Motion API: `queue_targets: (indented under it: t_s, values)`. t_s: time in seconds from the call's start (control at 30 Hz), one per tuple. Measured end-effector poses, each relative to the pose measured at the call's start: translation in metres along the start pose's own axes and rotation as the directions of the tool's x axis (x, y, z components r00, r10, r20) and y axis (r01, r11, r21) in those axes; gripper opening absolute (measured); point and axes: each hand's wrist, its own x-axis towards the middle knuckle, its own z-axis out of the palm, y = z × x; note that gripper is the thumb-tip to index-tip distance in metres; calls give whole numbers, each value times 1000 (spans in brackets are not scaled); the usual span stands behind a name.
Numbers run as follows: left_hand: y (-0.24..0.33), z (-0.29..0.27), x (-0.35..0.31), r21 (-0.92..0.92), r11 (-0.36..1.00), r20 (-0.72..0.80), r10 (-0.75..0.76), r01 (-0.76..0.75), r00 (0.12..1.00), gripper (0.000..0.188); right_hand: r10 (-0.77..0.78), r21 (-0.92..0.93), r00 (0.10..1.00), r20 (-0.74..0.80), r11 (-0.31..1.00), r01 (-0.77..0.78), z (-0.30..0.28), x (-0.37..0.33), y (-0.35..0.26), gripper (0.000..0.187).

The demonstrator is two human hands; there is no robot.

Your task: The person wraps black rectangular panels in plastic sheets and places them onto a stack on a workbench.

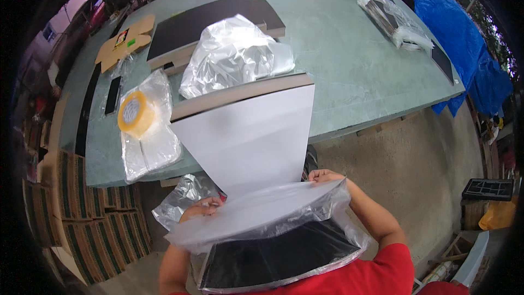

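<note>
Close to my body is a clear plastic bag (345, 199) around a flat panel, with a white face (262, 199) on its upper part and a black face (278, 257) below. My left hand (203, 207) is closed on the left side of the bagged panel, its fingers bent at the edge. At the far right corner, my right hand (326, 176) pinches the edge of the bagged panel. Just beyond, a stack of boards with a white top face (251, 131) tilts against the table edge.
The green table (349, 71) carries a crumpled bag pile (232, 49), dark boards (191, 24), a tape roll (135, 113) on flat clear bags (150, 153), brown cardboard (125, 41) and a wrapped bundle (393, 22). Stacked cartons (103, 224) stand left; a blue tarp (447, 27) hangs right.
</note>
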Motion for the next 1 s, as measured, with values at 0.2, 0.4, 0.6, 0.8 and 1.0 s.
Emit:
queue_targets:
  t_s: [0.2, 0.4, 0.6, 0.8, 1.0]
  values:
    - [-65, -35, 62, -21, 998, -55, 57, -58, 997, 16, -467, -644, 570, -676, 751, -147, -70, 88, 102, 14]
    - [-53, -58, 63, 716, 687, -272, 110, 124, 956, 23, -542, -925, 764, -351, 77, -371, 7, 46, 36, 19]
    - [100, 59, -56, 771, 540, 226, 264, -338, 938, 16, -339, -559, 891, 302, 694, 454, 113, -57, -100, 32]
    - [6, 104, -8, 762, 498, 483, -11, -414, 875, 19, 246, -652, 664, 706, 593, 474, 145, -19, -24, 45]
    - [-81, 24, 86, 952, 105, 240, 320, -286, 916, 11, 134, -964, 965, 225, -116, 241, 57, 44, 43, 57]
